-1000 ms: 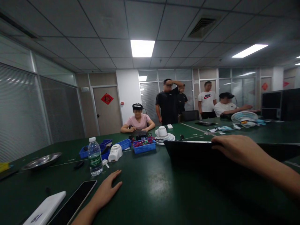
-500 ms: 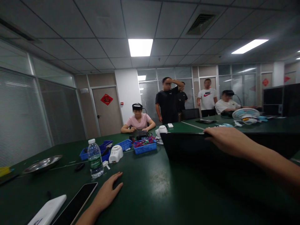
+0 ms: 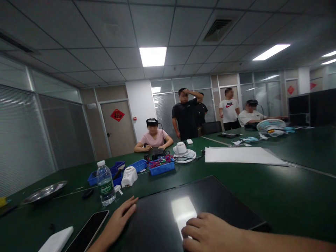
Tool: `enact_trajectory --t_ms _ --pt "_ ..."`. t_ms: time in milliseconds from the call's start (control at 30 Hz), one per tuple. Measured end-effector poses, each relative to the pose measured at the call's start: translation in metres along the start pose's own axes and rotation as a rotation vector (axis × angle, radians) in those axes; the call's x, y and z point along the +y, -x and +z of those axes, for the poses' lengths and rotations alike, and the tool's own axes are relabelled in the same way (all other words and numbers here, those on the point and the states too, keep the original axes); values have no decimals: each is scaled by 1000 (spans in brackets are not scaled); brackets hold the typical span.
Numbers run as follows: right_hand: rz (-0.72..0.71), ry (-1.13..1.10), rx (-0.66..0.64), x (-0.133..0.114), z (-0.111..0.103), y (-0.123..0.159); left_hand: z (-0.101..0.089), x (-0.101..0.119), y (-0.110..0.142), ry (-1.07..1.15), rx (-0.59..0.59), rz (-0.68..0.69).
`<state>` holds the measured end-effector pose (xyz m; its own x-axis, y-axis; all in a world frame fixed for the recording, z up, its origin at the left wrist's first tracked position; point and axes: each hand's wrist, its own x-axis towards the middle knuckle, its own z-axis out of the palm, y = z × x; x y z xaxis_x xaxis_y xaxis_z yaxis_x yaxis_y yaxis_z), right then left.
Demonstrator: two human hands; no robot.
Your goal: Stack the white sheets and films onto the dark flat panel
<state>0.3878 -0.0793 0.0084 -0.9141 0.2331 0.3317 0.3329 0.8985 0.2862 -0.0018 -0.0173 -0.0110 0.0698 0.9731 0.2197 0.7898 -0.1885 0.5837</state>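
A black laptop (image 3: 210, 199) lies shut and flat on the green table (image 3: 288, 189), its glossy lid reflecting a ceiling light. My right hand (image 3: 210, 232) rests on the near part of the lid, fingers loosely extended and holding nothing. My left hand (image 3: 118, 220) lies flat with fingers stretched out, its fingertips touching the lid's left edge. Just left of that hand lie a dark phone (image 3: 88, 232) and a white slab-shaped device (image 3: 56, 241).
A water bottle (image 3: 105, 183), blue trays (image 3: 161, 166) of small parts, a white fan part (image 3: 129, 176), a small white fan (image 3: 183, 152), a metal dish (image 3: 43, 192) and a white sheet (image 3: 241, 155) sit farther back. A seated person (image 3: 154, 138) and several others are at the table's far side.
The laptop's screen, upright before with my right hand on its top edge, has been folded down flat. My right hand came down toward me with it. The left hand barely moved.
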Motion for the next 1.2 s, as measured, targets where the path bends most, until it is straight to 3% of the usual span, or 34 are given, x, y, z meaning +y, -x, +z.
enact_trajectory --t_ms 33,100,200,333,433,500,600,767,1000,1200 --pt "-13 -93 -28 14 9 0 1 0 0 -26 -20 11" --pt "91 -237 -91 55 19 4 4 0 0 -80 -61 28" --pt "503 -197 -121 135 25 26 6 -2 0 -148 -98 29" --pt "919 -57 -137 230 36 91 4 -4 -1 -210 -102 3" --pt "1207 13 -190 271 53 141 2 -5 -3 -254 -96 -20" --pt "1301 39 -226 287 67 162 1 -6 -5 -293 -78 -46" --pt "1311 77 -266 301 85 174 0 -9 -10 -362 -32 -93" --pt "1199 91 -302 301 98 166 -2 -13 -12 -433 17 -139" --pt "1060 72 -267 258 101 144 -5 -2 -5 -427 -9 -153" --pt "1159 79 -224 233 102 140 -9 -5 -1 -399 -42 -162"
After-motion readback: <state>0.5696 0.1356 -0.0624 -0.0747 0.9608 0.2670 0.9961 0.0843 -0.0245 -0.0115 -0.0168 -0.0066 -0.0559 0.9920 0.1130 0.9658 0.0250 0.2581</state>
